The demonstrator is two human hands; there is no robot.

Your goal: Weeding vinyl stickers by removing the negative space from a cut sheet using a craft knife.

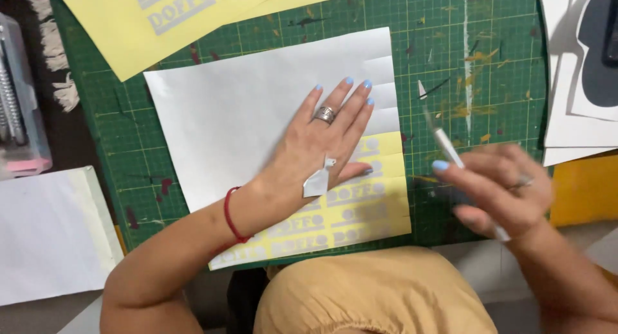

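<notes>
— What couldn't you make out?
— The right hand (499,189) was motion-blurred, so its grip on the thin knife (444,144) stayed unclear.
— Anything hidden?
— The left hand (315,147) covered part of the yellow sheet (360,218); the top edge cut another yellow sheet (161,18).

Green cutting mat (502,44) under silver sheet (244,102), yellow sheets (129,25)

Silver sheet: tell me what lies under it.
Under the silver sheet lies a yellow sheet with grey lettering, on the green cutting mat. The covered part stays hidden.
</notes>
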